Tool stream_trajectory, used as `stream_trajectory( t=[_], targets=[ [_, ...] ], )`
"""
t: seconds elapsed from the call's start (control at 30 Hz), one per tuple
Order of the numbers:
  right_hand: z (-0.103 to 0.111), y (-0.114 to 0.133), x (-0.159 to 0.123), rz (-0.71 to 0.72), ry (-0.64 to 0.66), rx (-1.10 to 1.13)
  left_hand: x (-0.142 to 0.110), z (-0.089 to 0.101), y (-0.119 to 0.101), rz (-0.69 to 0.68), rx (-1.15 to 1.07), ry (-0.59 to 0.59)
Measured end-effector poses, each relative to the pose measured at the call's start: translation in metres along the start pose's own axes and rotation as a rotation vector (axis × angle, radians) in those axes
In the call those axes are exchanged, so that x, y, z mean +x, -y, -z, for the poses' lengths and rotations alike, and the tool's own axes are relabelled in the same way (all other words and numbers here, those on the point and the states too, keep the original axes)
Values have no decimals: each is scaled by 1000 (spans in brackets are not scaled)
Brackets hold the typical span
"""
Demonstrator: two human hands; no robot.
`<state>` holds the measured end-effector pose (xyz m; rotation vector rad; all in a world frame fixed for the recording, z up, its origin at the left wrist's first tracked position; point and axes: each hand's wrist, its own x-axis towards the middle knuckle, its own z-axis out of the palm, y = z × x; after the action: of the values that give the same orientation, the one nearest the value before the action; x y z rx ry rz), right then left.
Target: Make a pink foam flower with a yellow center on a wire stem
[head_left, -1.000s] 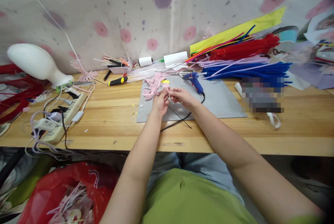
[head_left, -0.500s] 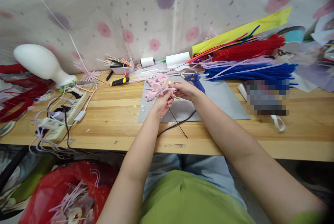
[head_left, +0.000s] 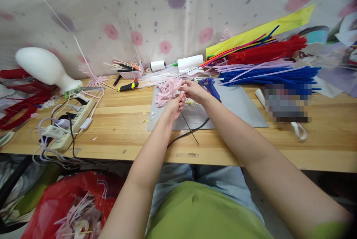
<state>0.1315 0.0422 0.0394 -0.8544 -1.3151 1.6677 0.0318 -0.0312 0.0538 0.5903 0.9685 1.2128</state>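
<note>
A fuzzy pink flower (head_left: 165, 93) with looped petals is held over the grey cutting mat (head_left: 237, 109). My left hand (head_left: 176, 106) is closed around its base, where a thin dark stem (head_left: 190, 128) comes out below and slants toward the table's front edge. At the flower's right side my right hand (head_left: 192, 91) pinches a pink petal between thumb and fingers; its fingertips are partly hidden. Just beyond the right wrist lies a blue glue gun (head_left: 209, 87). Small yellow bits (head_left: 190, 102) show under the hands.
Blue pipe cleaners (head_left: 273, 76) and red ones (head_left: 267, 51) are piled at the back right. A yellow-handled cutter (head_left: 128, 86) lies left of the mat. Further left are a power strip (head_left: 73, 123) with tangled cables and a white foam head (head_left: 44, 66). A red bag (head_left: 55, 202) hangs below.
The flower has turned slightly in my hands, and its petals sit differently. My right hand has shifted a little left and up, its fingers now at a petal. The stem's lower end moved slightly left.
</note>
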Motion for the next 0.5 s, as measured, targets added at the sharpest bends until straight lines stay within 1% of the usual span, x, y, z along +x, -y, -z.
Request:
stream_trajectory(
  t=[0.07, 0.13, 0.2, 0.27, 0.33, 0.43, 0.5],
  targets=[
    [1, -2, 2, 30, -42, -9, 0, -2, 1, 9, -8, -35],
    [2, -3, 3, 11, -36, 6, 0, -2, 3, -27, -3, -46],
    [2, -2, 2, -33, -6, 45, 0, 0, 4, -64, 10, -21],
    [2, -1, 0, -68, 18, 82, -1, 3, 4, -72, 23, 12],
    [1, 0, -2, -81, 4, 100, -2, 5, 3, -74, 40, 25],
    [0, 0, -2, -86, -24, 85, -2, 5, 2, -76, 72, -9],
    [-1, -1, -2, -77, -21, 59, -1, 4, 2, -67, 86, -48]
  ],
)
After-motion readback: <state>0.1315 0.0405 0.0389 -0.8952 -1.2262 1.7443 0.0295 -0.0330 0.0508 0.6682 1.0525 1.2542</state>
